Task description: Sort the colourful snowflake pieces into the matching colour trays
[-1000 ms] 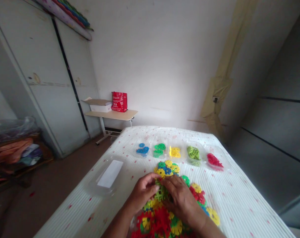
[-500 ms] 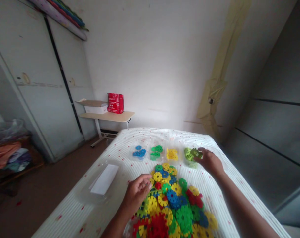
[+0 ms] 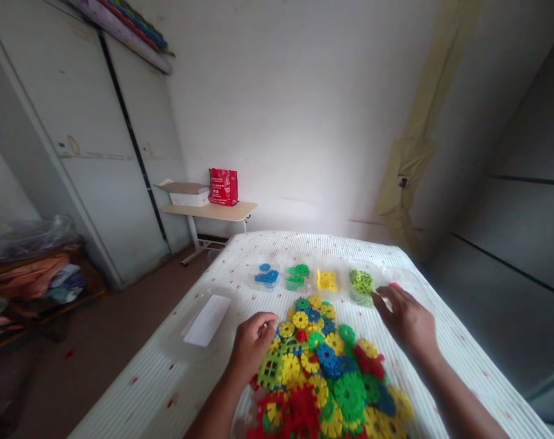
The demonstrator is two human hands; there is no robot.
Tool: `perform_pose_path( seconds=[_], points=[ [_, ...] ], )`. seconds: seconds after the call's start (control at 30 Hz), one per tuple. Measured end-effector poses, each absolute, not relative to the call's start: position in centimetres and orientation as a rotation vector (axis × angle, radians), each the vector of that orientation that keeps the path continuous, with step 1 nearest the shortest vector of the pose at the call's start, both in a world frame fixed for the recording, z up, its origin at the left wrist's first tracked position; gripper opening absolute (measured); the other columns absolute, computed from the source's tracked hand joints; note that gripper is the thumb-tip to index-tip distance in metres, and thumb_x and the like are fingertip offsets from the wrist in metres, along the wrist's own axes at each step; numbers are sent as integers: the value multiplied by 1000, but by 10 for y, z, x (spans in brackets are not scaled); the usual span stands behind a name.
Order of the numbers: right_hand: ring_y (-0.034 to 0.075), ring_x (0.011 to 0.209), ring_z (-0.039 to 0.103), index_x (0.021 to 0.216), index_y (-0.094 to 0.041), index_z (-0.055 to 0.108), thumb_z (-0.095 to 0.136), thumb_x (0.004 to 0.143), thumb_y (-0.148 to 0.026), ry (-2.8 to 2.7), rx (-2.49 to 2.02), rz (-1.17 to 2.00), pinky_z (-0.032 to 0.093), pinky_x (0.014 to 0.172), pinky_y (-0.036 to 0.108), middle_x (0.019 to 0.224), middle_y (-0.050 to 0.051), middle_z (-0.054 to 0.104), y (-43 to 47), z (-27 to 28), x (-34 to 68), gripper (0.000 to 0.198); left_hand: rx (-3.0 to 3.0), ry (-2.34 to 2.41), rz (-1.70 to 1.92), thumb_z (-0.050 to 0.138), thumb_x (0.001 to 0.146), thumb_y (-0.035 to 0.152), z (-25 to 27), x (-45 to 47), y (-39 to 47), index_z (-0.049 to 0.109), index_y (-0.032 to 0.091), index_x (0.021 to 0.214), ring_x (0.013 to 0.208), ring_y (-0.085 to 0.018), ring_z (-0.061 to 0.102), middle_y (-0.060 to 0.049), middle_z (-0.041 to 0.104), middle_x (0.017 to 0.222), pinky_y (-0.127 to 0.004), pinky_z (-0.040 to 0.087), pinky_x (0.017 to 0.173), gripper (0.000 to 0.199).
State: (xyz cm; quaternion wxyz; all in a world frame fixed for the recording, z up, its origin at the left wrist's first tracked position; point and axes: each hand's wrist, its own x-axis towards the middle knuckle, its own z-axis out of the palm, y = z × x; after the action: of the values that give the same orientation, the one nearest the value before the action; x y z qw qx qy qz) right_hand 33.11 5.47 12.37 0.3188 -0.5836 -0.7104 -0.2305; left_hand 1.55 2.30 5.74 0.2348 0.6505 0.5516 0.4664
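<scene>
My left hand [image 3: 255, 341] hovers at the left edge of a heap of plastic gear-shaped pieces [image 3: 334, 360] in yellow, blue, green and red. Its fingers are loosely curled, with no piece visible in them. Just below it lies a light green lattice square [image 3: 270, 369]. My right hand [image 3: 409, 320] is right of the clear tub of light green pieces [image 3: 361, 282], thumb and fingers apart and holding nothing visible. Behind its fingers shows a bit of red [image 3: 394, 285]. Red square pieces [image 3: 299, 410] lie at the near end of the heap.
Clear tubs hold blue pieces [image 3: 267, 277], green pieces [image 3: 297, 277] and yellow pieces [image 3: 326, 280] across the table [image 3: 240, 247]. On the left, a clear tray holds a white paper [image 3: 207, 321]. A side table [image 3: 213, 211] carries a red bag [image 3: 223, 186] and a box.
My right hand has drawn back from the light green tub towards me, and the piece at its fingertips is now with the others there. My left hand's fingers have curled slightly. The view has shifted.
</scene>
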Motion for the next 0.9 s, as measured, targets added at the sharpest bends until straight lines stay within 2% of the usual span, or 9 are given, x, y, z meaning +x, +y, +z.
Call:
perform_pose_path(
  seconds=[0.17, 0.27, 0.3, 0.37, 0.43, 0.53, 0.63, 0.77, 0.9],
  points=[
    [16, 66, 64, 83, -19, 64, 43, 88, -41, -2058, -1279, -357, 49, 54, 24, 79, 6, 68, 20, 94, 335, 31, 1907, 1610, 1177, 47, 81, 29, 73, 13, 16, 64, 18, 88, 78, -16, 61, -5, 67, 84, -26, 47, 73, 22],
    [18, 79, 65, 99, -21, 61, 46, 86, -40, -2224, -1219, -153, 54, 65, 28, 93, 7, 67, -8, 86, 337, 27, 2123, 1483, 1044, 51, 79, 36, 89, 13, -5, 63, 21, 101, 99, -20, 56, -7, 63, 103, -33, 44, 88, 28],
    [20, 87, 64, 107, -23, 59, 49, 84, -40, -2287, -1188, -110, 54, 71, 30, 102, 8, 66, -17, 85, 337, 31, 2220, 1405, 981, 56, 76, 41, 92, 14, -14, 59, 24, 110, 108, -23, 52, -8, 60, 113, -37, 41, 94, 39],
    [25, 105, 58, 124, -24, 49, 55, 79, -48, -2399, -1100, -71, 52, 82, 35, 120, 10, 59, -34, 79, 339, 51, 2409, 1243, 841, 64, 65, 52, 90, 15, -35, 41, 29, 131, 122, -28, 41, -8, 47, 133, -44, 32, 102, 74],
    [30, 117, 49, 135, -26, 38, 58, 73, -55, -2478, -1007, -71, 49, 88, 41, 133, 11, 48, -45, 69, 341, 72, 2537, 1211, 774, 65, 63, 56, 76, 16, -54, 26, 32, 139, 126, -32, 36, -8, 38, 141, -50, 23, 106, 88],
    [30, 118, 48, 139, -31, 29, 54, 76, -55, -2494, -876, -156, 46, 90, 43, 137, 7, 45, -52, 49, 342, 72, 2733, 1256, 710, 59, 71, 54, 47, 18, -71, 20, 36, 140, 129, -33, 32, -8, 33, 144, -55, 18, 105, 80],
    [28, 116, 51, 137, -35, 32, 51, 80, -51, -2529, -770, -263, 44, 91, 44, 132, 4, 51, -52, 38, 335, 62, 2884, 1213, 584, 52, 75, 58, 30, 19, -74, 19, 35, 140, 129, -36, 30, -10, 28, 146, -56, 23, 102, 77],
    [30, 121, 45, 136, -29, 37, 52, 77, -57, -2637, -831, -296, 38, 97, 48, 136, 7, 47, -49, 48, 319, 67, 2847, 1267, 532, 52, 72, 63, 37, 25, -63, 18, 31, 141, 127, -36, 34, -10, 35, 143, -59, 20, 103, 84],
    [33, 126, 38, 137, -22, 36, 50, 74, -64, -2638, -842, -332, 31, 100, 54, 139, 12, 42, -37, 55, 308, 77, 2751, 1372, 622, 65, 67, 48, 45, 37, -49, 24, 30, 140, 122, -31, 40, -7, 43, 138, -54, 23, 105, 86]
  ],
)
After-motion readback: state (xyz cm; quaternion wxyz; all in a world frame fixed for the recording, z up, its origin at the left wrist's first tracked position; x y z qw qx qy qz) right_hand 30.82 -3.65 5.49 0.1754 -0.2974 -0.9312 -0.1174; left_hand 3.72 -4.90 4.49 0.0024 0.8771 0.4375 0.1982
